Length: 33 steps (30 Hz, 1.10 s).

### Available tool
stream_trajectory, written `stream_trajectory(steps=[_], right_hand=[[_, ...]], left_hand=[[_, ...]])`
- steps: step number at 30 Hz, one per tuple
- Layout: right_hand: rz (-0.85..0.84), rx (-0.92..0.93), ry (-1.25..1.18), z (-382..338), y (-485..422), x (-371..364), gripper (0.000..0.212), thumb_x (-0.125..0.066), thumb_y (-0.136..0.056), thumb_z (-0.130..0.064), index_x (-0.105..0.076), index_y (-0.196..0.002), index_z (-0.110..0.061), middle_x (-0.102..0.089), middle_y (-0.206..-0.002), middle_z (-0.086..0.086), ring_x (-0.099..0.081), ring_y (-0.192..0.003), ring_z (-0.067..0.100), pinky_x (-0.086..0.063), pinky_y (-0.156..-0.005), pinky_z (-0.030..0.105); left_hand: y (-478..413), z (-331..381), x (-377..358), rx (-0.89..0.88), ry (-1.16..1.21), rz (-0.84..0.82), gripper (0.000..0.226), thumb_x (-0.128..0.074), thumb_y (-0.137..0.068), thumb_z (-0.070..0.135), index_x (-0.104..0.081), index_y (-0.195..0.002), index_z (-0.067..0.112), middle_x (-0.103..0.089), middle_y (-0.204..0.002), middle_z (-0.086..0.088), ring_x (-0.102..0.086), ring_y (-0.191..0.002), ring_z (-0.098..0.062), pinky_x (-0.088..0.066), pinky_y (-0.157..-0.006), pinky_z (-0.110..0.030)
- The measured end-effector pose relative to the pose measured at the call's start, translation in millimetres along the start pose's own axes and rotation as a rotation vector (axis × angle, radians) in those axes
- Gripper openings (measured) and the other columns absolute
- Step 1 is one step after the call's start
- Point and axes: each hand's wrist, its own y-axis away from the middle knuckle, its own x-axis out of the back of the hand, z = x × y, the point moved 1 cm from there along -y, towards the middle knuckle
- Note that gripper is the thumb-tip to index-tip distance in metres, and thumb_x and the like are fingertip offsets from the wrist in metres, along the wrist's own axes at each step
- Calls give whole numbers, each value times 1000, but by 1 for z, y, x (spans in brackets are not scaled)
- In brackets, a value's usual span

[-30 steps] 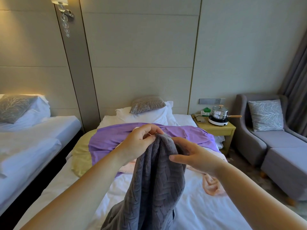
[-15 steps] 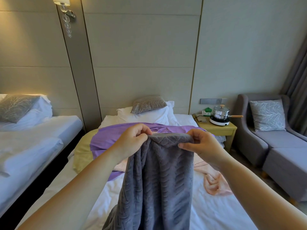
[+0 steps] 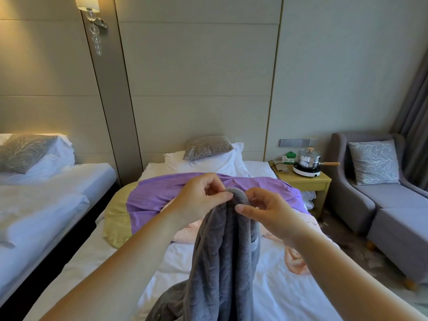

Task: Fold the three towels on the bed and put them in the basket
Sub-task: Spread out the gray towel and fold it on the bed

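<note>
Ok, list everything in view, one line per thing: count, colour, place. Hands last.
grey towel: 1, grey, hanging from both hands over the near bed
pink towel: at least 1, pink, crumpled on the near bed behind the grey towel
purple cloth: 1, purple with a yellow edge, spread across the near bed
second bed: 1, white, left
white pillows: stacked, white, head of the near bed
nightstand: 1, light wood, right of the near bed
pot: 1, steel, on a white hob on the nightstand
armchair: 1, grey, far right
patterned cushions: 3, grey, one per bed, one on the armchair
wall lamp: 1, lit, upper left
left hand: pinches the grey towel's top edge
right hand: pinches the same edge beside it
</note>
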Motion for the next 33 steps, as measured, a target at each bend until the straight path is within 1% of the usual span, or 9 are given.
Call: stream_trajectory(steps=[3, 6, 9, 14, 16, 22, 26, 30, 33], right_hand=[[6, -57, -31, 12, 6, -5, 16, -72, -78, -41, -68, -78, -25, -68, -78, 1, -60, -75, 17, -47, -78, 37], [64, -30, -50, 13, 3, -7, 10, -67, -86, -28, -66, -77, -23, -64, -76, 2, -55, -73, 18, -45, -76, 38], [79, 16, -64, 3, -4, -9, 11, -64, -88, -25, -63, -78, -21, -61, -74, 3, -52, -70, 16, -44, -70, 33], [85, 91, -25, -2, -10, -14, 17, -66, -87, -22, -62, -73, -31, -60, -66, -15, -49, -58, -1, -39, -55, 11], [68, 94, -48, -3, -9, -17, 18, -68, -86, -20, -63, -74, -34, -64, -70, -15, -57, -64, -1, -45, -62, 12], [14, 92, 30, 3, -2, -23, 8, -73, -80, -17, -66, -79, -20, -70, -83, 3, -67, -79, 16, -54, -78, 25], [8, 94, 220, 13, -1, -28, 7, -74, -79, -12, -68, -84, -12, -68, -87, 3, -65, -84, 17, -53, -83, 31], [-10, 38, 278, 24, 0, -28, 29, -71, -81, -16, -58, -66, -37, -58, -68, -16, -55, -68, -3, -44, -68, 15], [-5, -10, 224, 30, 1, -18, 24, -70, -83, -19, -62, -65, -33, -59, -65, -17, -52, -62, -4, -40, -62, 14]], left_hand=[[0, 0, 9, 25, 65, 87, 15, -74, -65, 34, -60, -68, 32, -68, -77, -1, -59, -73, -11, -50, -73, -31], [1, 2, 16, 78, 59, 62, 16, -69, -70, 21, -60, -82, 27, -65, -81, 4, -60, -77, -12, -51, -78, -33], [1, 5, 14, 224, -28, -53, 20, -62, -79, 20, -63, -98, 24, -68, -101, -2, -64, -98, -18, -49, -94, -41], [4, 14, 14, 143, -119, -108, 19, -64, -89, 30, -72, -92, 13, -72, -90, -3, -65, -83, -13, -50, -83, -33], [3, 22, 14, 59, -174, -68, 21, -61, -91, 27, -70, -93, 8, -69, -89, -11, -63, -84, -24, -49, -81, -38], [-16, 49, 21, -157, -250, 111, 11, -58, -93, 17, -66, -86, 19, -58, -60, 28, -51, -57, 10, -37, -59, -5], [-31, 63, 35, -201, -165, 265, 12, -57, -93, 18, -66, -86, 22, -60, -61, 20, -51, -59, 7, -38, -61, -10], [-42, 73, 60, -219, -125, 453, 13, -56, -94, 19, -63, -83, 24, -55, -59, 19, -47, -58, 4, -37, -58, -14], [-44, 76, 83, -201, -113, 595, 9, -56, -94, 20, -63, -89, 20, -56, -68, 16, -50, -67, -1, -40, -66, -18]])
